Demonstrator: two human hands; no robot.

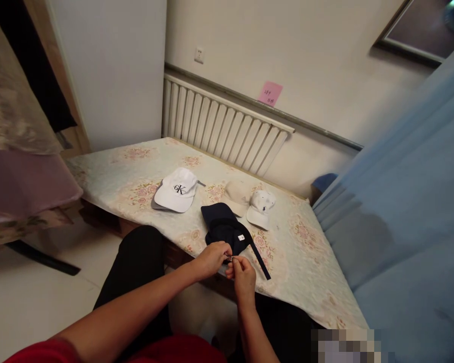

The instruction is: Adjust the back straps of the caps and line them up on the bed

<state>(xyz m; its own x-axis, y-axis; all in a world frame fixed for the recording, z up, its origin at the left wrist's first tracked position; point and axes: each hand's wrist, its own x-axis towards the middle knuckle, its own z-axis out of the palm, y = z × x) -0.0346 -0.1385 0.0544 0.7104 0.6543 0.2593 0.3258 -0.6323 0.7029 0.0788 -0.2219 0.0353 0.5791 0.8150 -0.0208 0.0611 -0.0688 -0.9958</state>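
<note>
A navy baseball cap (227,229) lies at the near edge of the table, its brim pointing away to the left and a small white tag showing. Its loose dark strap (260,262) trails to the right across the cloth. At the cap's near side is a small shiny metal buckle (231,259), partly covered by fingers. My left hand (213,259) is closed in a pinch beside the buckle, on the cap's left side. From the right, the thumb and fingertips of my right hand (243,280) pinch the buckle too. Both hands nearly touch each other.
Further back on the flowered tablecloth (306,257) lie a white cap (181,189) overlapping a grey one, a beige cap (235,197) and a smaller white cap (261,207). A radiator (223,126) stands behind, with a blue curtain (404,201) at right and hanging clothes (26,166) at left.
</note>
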